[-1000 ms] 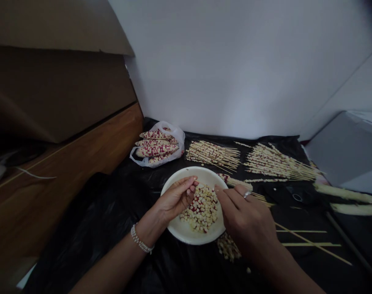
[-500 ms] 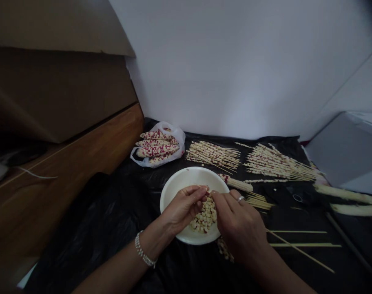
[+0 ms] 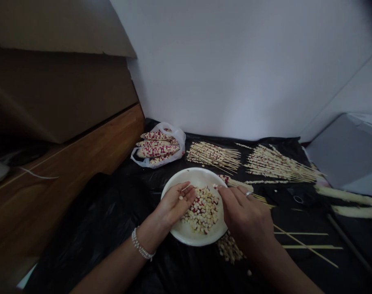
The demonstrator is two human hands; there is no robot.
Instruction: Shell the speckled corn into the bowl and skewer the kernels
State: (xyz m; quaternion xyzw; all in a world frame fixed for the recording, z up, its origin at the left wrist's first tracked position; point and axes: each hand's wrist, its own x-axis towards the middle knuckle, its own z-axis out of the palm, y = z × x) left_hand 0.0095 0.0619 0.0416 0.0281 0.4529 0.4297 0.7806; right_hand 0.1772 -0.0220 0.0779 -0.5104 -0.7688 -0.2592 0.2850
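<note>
My right hand (image 3: 245,214), wearing a ring, is closed around a thin wooden skewer (image 3: 308,247). A pale corn kernel (image 3: 215,186) shows at the skewer's tip, just past my fingertips. Over the left side of a white bowl (image 3: 170,183), my left hand (image 3: 176,204) is palm up with its fingers loosely extended. One small kernel (image 3: 181,198) rests on those fingers, apart from the skewer. Below both hands, loose white and dark red kernels (image 3: 204,210) lie in the bowl.
A plastic bag of speckled corn cobs (image 3: 158,152) stands at the back left. Kernel-threaded skewers lie in two bundles (image 3: 212,155) (image 3: 270,165). Close by are a partly stripped cob (image 3: 239,184), bare skewers (image 3: 311,247), and loose kernels (image 3: 230,248) beside the bowl.
My hands were together over the bowl and have moved apart. The left hand has opened palm up, and the right has shifted right with the skewer, uncovering more kernels.
</note>
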